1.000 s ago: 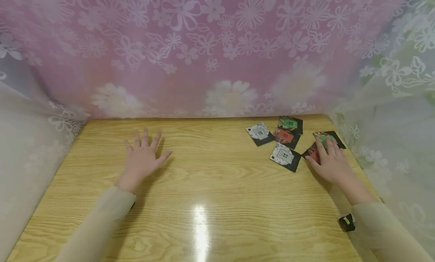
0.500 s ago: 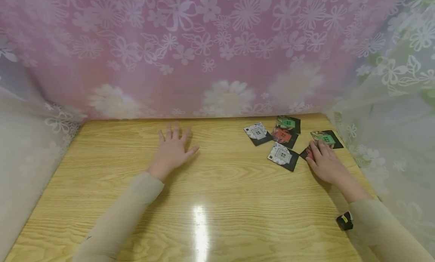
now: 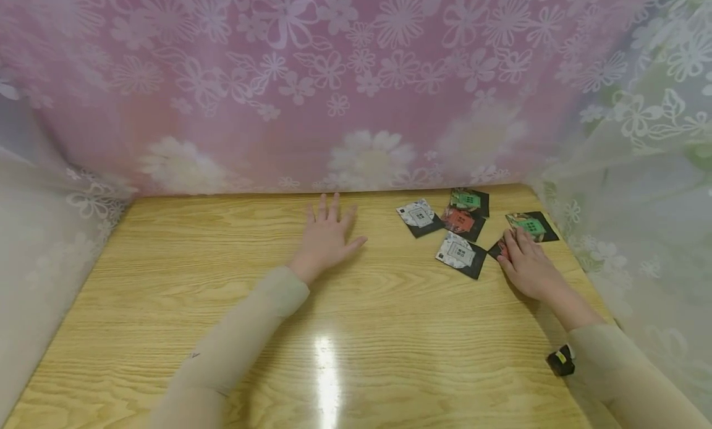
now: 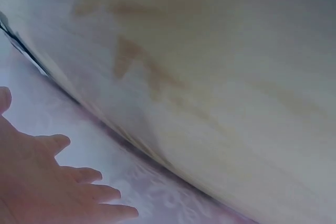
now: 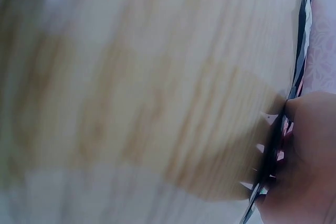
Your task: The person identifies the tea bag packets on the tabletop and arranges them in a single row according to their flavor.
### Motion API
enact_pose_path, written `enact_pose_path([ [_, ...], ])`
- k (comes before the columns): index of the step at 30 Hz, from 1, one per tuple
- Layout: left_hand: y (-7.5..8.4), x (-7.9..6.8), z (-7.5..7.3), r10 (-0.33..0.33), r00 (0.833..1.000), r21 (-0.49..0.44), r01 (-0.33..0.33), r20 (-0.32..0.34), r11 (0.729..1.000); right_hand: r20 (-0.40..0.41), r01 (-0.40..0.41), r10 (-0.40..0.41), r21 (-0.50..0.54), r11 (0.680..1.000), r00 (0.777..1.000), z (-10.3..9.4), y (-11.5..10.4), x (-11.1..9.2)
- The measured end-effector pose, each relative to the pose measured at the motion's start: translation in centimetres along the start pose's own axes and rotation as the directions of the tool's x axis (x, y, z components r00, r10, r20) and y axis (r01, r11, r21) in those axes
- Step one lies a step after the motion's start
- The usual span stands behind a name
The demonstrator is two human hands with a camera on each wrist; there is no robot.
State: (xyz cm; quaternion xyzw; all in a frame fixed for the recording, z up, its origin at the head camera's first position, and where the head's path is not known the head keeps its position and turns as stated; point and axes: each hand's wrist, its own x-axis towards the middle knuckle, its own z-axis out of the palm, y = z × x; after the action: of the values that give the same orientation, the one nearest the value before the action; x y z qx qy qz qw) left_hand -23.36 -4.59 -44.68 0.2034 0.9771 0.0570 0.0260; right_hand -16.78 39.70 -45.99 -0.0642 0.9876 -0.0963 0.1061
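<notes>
My left hand [image 3: 324, 243] hovers with spread fingers over the middle of the table [image 3: 222, 305], holding nothing; it shows at the lower left of the left wrist view. On the right, my right hand [image 3: 528, 268] rests its fingers on a flat black square packet with a red label [image 3: 502, 248], mostly hidden under them. Just beyond those fingers is a green-labelled packet [image 3: 536, 227]. To the left lie two white-labelled packets [image 3: 419, 217] [image 3: 461, 255], a red-labelled packet [image 3: 463, 221] and another green-labelled packet [image 3: 470, 200], partly overlapping.
A pink floral cloth [image 3: 356, 95] hangs along the table's far edge. Pale floral cloths stand at the left side [image 3: 50, 231] and the right side [image 3: 639, 243]. A small black device [image 3: 560, 360] sits beneath my right wrist.
My left hand has travelled rightward from the table's left part to its middle, fingers still spread. The right hand has drawn back slightly, uncovering more of the green-labelled packet.
</notes>
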Motion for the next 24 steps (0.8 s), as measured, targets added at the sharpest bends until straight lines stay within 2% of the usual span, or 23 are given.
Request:
enact_pose_path([
  [9, 3.9, 2.9, 0.4, 0.05, 0.999, -0.008, -0.05, 0.019, 0.999, 0.015, -0.005, 0.004, 0.008, 1.0, 1.0, -0.1, -0.2, 0.0],
  [24, 9.5, 7.6, 1.5, 0.119, 0.992, 0.153, -0.123, 0.034, 0.981, 0.018, -0.006, 0.006, 0.011, 1.0, 1.0, -0.1, 0.0, 0.0],
])
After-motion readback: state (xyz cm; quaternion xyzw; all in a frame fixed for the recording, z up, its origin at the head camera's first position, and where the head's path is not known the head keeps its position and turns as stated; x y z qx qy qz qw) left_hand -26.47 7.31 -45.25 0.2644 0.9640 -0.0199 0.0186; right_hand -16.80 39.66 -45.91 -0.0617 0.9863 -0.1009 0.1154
